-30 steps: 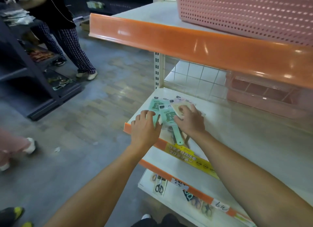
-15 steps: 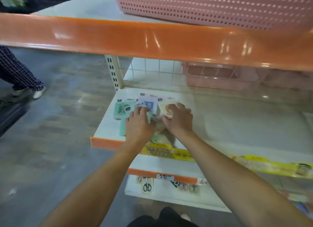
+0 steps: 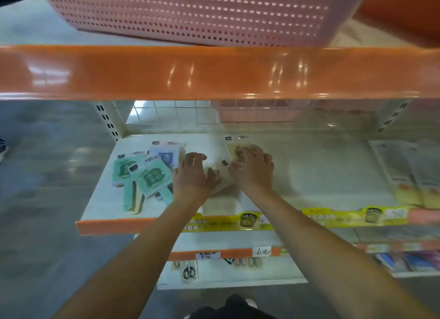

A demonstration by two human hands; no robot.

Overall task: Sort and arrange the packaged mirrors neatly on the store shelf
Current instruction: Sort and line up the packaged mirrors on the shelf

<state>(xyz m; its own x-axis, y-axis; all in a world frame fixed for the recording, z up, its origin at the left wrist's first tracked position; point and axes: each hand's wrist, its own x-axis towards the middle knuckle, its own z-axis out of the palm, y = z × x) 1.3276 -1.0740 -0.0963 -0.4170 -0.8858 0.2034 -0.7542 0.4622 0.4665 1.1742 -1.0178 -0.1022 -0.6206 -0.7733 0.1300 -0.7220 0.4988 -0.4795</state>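
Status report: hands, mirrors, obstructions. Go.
Left hand and right hand both fingers-down on beige packaged mirrors mid-shelf. Green mirrors and a blue one lie overlapped to the left. Nothing blocking the shelf to the right.

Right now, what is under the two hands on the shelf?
Beige packaged mirrors lie under both: the right hand presses one whose header card shows above the fingers; the left hand rests on another. Their middles are covered.
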